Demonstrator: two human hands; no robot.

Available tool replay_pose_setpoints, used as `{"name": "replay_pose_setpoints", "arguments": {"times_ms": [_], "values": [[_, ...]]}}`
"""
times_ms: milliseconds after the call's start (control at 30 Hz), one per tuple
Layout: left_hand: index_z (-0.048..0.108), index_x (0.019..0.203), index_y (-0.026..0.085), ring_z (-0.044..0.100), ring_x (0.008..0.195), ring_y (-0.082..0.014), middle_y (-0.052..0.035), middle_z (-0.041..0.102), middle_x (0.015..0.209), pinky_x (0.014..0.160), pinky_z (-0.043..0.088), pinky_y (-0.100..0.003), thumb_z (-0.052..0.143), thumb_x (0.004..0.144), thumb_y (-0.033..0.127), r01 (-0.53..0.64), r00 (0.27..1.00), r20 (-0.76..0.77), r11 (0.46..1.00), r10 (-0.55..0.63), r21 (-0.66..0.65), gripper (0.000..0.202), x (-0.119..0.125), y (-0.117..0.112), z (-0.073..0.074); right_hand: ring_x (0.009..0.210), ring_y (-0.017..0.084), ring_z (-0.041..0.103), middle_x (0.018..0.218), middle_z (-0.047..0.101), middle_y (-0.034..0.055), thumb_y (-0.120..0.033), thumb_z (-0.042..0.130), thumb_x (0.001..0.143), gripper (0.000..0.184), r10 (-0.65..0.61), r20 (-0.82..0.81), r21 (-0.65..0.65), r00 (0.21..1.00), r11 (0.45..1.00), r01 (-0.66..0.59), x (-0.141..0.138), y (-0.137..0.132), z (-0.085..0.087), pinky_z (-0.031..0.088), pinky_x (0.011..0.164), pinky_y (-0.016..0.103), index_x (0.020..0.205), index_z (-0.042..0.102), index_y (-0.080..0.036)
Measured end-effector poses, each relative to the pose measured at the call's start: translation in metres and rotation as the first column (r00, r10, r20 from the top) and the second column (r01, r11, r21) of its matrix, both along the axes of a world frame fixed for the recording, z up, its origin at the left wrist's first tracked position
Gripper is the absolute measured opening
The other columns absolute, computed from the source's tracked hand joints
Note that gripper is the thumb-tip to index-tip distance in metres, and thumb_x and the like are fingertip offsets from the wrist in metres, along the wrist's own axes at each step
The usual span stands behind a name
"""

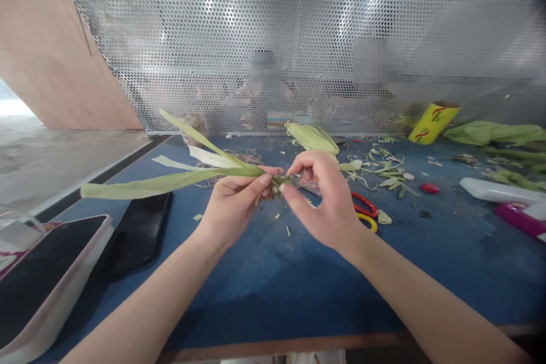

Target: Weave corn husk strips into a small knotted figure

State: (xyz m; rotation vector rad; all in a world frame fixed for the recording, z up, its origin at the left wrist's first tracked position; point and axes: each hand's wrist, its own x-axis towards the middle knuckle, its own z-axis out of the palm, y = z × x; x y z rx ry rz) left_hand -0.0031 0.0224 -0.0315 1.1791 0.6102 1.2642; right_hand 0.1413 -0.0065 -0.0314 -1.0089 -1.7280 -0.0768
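My left hand point(234, 205) is closed on the base of a bundle of long green corn husk leaves point(170, 177), which fan out to the left above the blue table point(273, 284). My right hand point(325, 200) pinches the same base end from the right, thumb and forefinger pressed on it. Both hands meet over the middle of the table. An unhusked corn cob point(312, 137) lies just behind my right hand. Red and yellow scissors handles point(365, 211) show from under my right hand.
Two phones point(46, 273) point(136, 236) lie at the left. Husk scraps point(384, 173), a red cap point(430, 187), a yellow tube point(433, 123), a white and pink object point(507, 202) and green leaves point(495, 133) are at the right. A perforated metal screen point(298, 51) with people behind it closes the back.
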Motion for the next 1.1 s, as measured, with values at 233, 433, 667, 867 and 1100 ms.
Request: {"name": "replay_pose_setpoints", "arguments": {"times_ms": [233, 433, 667, 867, 1100], "values": [[0.072, 0.070, 0.019, 0.045, 0.055, -0.0092, 0.0007, 0.059, 0.060, 0.053, 0.038, -0.024, 0.073, 0.059, 0.025, 0.030, 0.984, -0.175, 0.997, -0.018, 0.068, 0.012, -0.004, 0.001, -0.003, 0.081, 0.017, 0.058, 0.087, 0.065, 0.0035, -0.035, 0.051, 0.081, 0.021, 0.243, -0.259, -0.638, 0.935, 0.683, -0.355, 0.020, 0.014, 0.010, 0.043, 0.073, 0.030, 0.086, 0.064, -0.019], [0.072, 0.070, 0.020, 0.048, 0.059, -0.0099, 0.0010, 0.062, 0.065, 0.056, 0.040, -0.023, 0.070, 0.063, 0.022, 0.011, 0.969, -0.248, 0.995, 0.013, 0.096, 0.008, -0.004, 0.005, -0.008, 0.061, 0.012, 0.054, 0.069, 0.061, 0.0005, -0.035, 0.057, 0.075, 0.017, 0.185, -0.175, -0.659, 0.967, 0.708, -0.255, 0.030, 0.012, 0.013, 0.038, 0.055, 0.025, 0.076, 0.063, -0.019], [0.072, 0.080, 0.024, 0.058, 0.073, -0.0136, 0.0006, 0.069, 0.081, 0.066, 0.045, -0.024, 0.065, 0.069, 0.025, -0.027, 0.905, -0.419, 0.993, 0.072, 0.113, 0.012, -0.004, 0.004, -0.013, 0.061, 0.012, 0.051, 0.064, 0.057, -0.0007, -0.039, 0.054, 0.077, 0.023, 0.102, -0.186, -0.570, 0.977, 0.799, -0.192, 0.020, 0.011, 0.011, 0.037, 0.057, 0.025, 0.067, 0.056, -0.018], [0.072, 0.077, 0.021, 0.056, 0.068, -0.0115, 0.0009, 0.068, 0.072, 0.066, 0.044, -0.022, 0.067, 0.069, 0.030, -0.166, 0.931, -0.309, 0.980, 0.193, 0.110, 0.014, -0.004, 0.008, -0.014, 0.072, 0.012, 0.054, 0.079, 0.058, 0.0016, -0.031, 0.059, 0.076, 0.022, 0.125, -0.425, -0.343, 0.897, 0.895, -0.287, 0.001, 0.010, -0.003, 0.042, 0.065, 0.026, 0.061, 0.048, -0.018], [0.071, 0.068, 0.016, 0.060, 0.082, -0.0167, -0.0026, 0.071, 0.077, 0.077, 0.044, -0.026, 0.065, 0.069, 0.029, -0.131, 0.959, -0.258, 0.990, 0.114, -0.048, 0.013, 0.000, 0.006, -0.016, 0.073, 0.013, 0.058, 0.073, 0.061, 0.0003, -0.020, 0.062, 0.074, 0.017, 0.268, -0.318, -0.178, 0.910, 0.926, -0.334, -0.005, 0.010, -0.006, 0.045, 0.071, 0.028, 0.061, 0.052, -0.019]]}}
